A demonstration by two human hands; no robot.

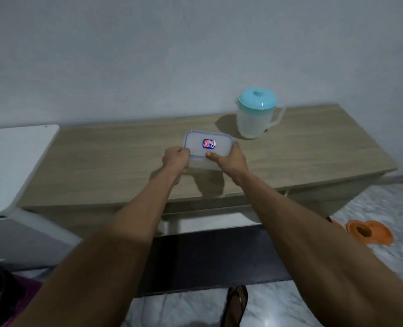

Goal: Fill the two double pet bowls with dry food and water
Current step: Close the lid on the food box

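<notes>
Fingers [182, 151] of the left hand [175, 159] curl round the near left corner of a lidded box [207, 143]. The right hand [228, 159] grips its right end, thumb on the lid. The box is between both hands, over the counter [101, 161]. A jug [254, 119] with a teal lid stands beyond the right hand. An orange pet bowl [370, 232] lies on the floor [398, 204], far to its right.

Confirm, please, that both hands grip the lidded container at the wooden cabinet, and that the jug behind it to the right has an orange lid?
Not quite: the head view shows the jug has a turquoise lid, not orange. The rest stands: the left hand and right hand grip the lidded container at the wooden cabinet, jug behind to the right.
</notes>
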